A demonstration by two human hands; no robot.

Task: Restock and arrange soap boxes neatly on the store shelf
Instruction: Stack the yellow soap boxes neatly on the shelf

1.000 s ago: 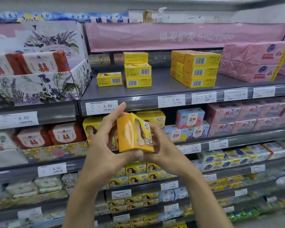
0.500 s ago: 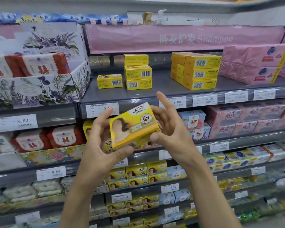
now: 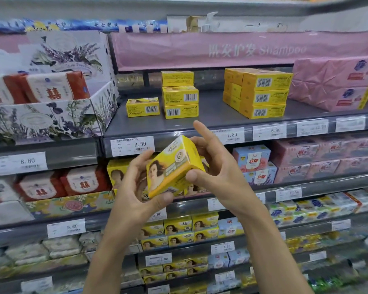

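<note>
The left grip (image 3: 136, 187) curls round the lower left end of the box (image 3: 172, 166), thumb under its bottom corner. The right grip (image 3: 221, 172) pinches the right end, thumb in front and fingers behind, while its index finger (image 3: 202, 134) sticks up straight, off the carton. Both grips hold the one box in the air in front of the shelves, just below the tag (image 3: 132, 145) reading 3.80.

A second ago the box showed its narrow sides. It has since been turned between the grips, so the printed front with the portrait faces the camera, tilted. The right index finger, out of sight then, now stands free. I judge this to be orienting the box before placing it. It is not yet on the shelf (image 3: 210, 117), where a single box (image 3: 142, 107), a stack (image 3: 180, 95) of three and a bigger block (image 3: 261, 95) lie with barcodes outward and bare shelf between them. Those have not moved.

The box hides the right grip's other fingers and its own back. A yellow edge shows just behind it on the right. I cannot tell whether that is a second carton in hand or stock on the row below. Both forearms are cut off at the bottom edge. The right-hand tags and the lower rows are too blurred to read.
</note>
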